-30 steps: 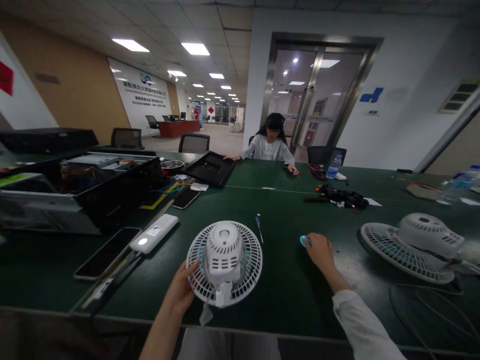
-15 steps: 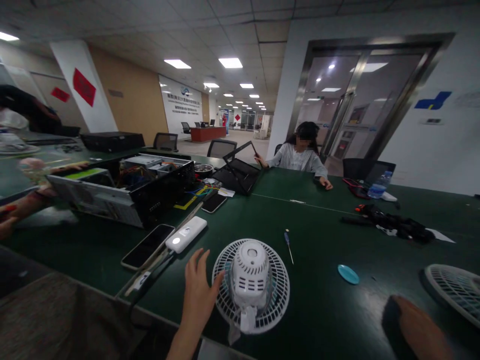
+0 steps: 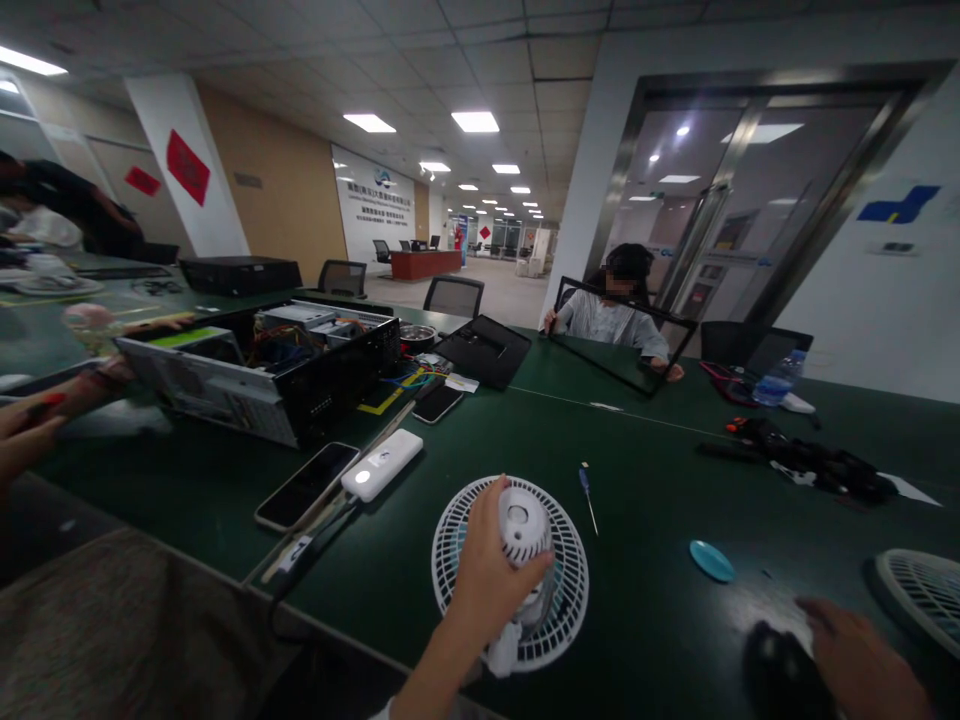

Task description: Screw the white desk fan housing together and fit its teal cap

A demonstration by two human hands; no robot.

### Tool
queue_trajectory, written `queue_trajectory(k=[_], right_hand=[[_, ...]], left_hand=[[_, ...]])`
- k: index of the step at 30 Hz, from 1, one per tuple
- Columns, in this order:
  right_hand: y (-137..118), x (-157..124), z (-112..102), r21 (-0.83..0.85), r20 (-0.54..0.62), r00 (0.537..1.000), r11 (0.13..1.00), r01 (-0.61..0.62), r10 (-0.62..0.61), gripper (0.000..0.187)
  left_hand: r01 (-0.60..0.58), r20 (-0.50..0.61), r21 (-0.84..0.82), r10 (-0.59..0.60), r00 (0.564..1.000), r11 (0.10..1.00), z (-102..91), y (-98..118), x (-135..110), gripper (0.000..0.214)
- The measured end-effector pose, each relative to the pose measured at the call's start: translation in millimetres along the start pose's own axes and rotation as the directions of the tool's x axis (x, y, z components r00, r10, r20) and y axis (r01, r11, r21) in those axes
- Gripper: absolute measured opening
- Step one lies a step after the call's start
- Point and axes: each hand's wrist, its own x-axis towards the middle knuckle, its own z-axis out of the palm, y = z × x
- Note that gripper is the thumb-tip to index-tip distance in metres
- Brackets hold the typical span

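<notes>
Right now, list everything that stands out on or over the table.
fans: 2, white, centre and right
disc: 1, blue, between fans
screwdriver: 1, blue-handled, beside centre fan
phones: 2, black, left
gadget: 1, white, between phones
computer case: 1, black-grey, left
panel: 1, black, right of case
frame: 1, black, held by person opposite
bottle: 1, clear, far right
bundle: 1, black, right
left hand: 1, bare, on centre fan
right hand: 1, blurred, near right fan
</notes>
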Motion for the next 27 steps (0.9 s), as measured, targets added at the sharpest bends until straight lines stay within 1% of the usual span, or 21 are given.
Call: queue_trajectory(k=[2, 4, 5, 6, 7, 8, 9, 10, 12, 13, 15, 18, 20, 24, 27], right_hand=[[-28, 8, -5, 0.070, -0.015, 1.000, 0.997, -0.020, 0.021, 0.035], [-71, 12, -16, 0.143, 0.004, 1.000, 0.989, 0.023, -0.023, 0.036], [-98, 11, -25, 0.208, 0.018, 0.996, 0.975, 0.076, -0.082, 0.034], [-128, 9, -35, 0.366, 0.035, 0.980, 0.915, 0.172, -0.198, 0.033], [-157, 5, -46, 0.522, 0.018, 0.946, 0.810, 0.266, -0.323, 0.030], [-186, 0, -57, 0.638, -0.023, 0.908, 0.693, 0.336, -0.419, 0.024], [-213, -4, -67, 0.696, -0.045, 0.866, 0.607, 0.385, -0.498, 0.019], [-236, -8, -75, 0.721, -0.041, 0.817, 0.549, 0.423, -0.575, 0.014], [-269, -13, -85, 0.724, -0.080, 0.718, 0.455, 0.519, -0.692, 0.010], [-280, -14, -86, 0.719, -0.099, 0.667, 0.410, 0.561, -0.739, 0.009], [-291, -14, -84, 0.698, -0.135, 0.578, 0.337, 0.632, -0.805, 0.013], [-296, -12, -75, 0.660, -0.146, 0.476, 0.273, 0.700, -0.867, 0.018], [-297, -13, -72, 0.638, -0.133, 0.429, 0.254, 0.727, -0.893, 0.020], [-302, -11, -72, 0.625, -0.099, 0.377, 0.237, 0.744, -0.921, 0.018], [-306, -6, -76, 0.625, -0.069, 0.324, 0.212, 0.752, -0.944, 0.017]], left_hand=[[-0.020, -0.003, -0.001, 0.020, 1.000, 1.000, -1.2, -2, -2, 0.078], [-0.031, -0.001, -0.005, 0.031, 1.000, 1.000, -2.1, -3, -3, 0.077], [-0.031, -0.002, -0.008, 0.031, 1.000, 0.999, -2.2, -3, -3, 0.076], [-0.033, -0.008, -0.011, 0.033, 0.999, 0.999, -2.0, -4, -3, 0.076], [-0.039, -0.018, -0.013, 0.039, 0.999, 0.999, -1.6, -4, -3, 0.075], [-0.051, -0.031, -0.013, 0.051, 0.998, 0.999, -1.0, -5, -2, 0.075], [-0.069, -0.041, -0.013, 0.068, 0.997, 0.998, -0.4, -6, -2, 0.074], [-0.089, -0.050, -0.014, 0.089, 0.995, 0.996, 0.4, -7, -2, 0.073], [-0.125, -0.058, -0.017, 0.124, 0.991, 0.992, 1.8, -8, -1, 0.070], [-0.138, -0.057, -0.018, 0.137, 0.989, 0.990, 2.5, -9, 0, 0.069], [-0.153, -0.056, -0.019, 0.152, 0.987, 0.988, 3.7, -10, 0, 0.067], [-0.167, -0.065, -0.028, 0.165, 0.984, 0.986, 4.9, -11, 0, 0.066], [-0.171, -0.075, -0.038, 0.168, 0.983, 0.984, 5.1, -11, 0, 0.066], [-0.173, -0.078, -0.044, 0.169, 0.982, 0.984, 5.0, -11, -1, 0.067], [-0.174, -0.076, -0.045, 0.170, 0.982, 0.984, 5.0, -12, -1, 0.067]])
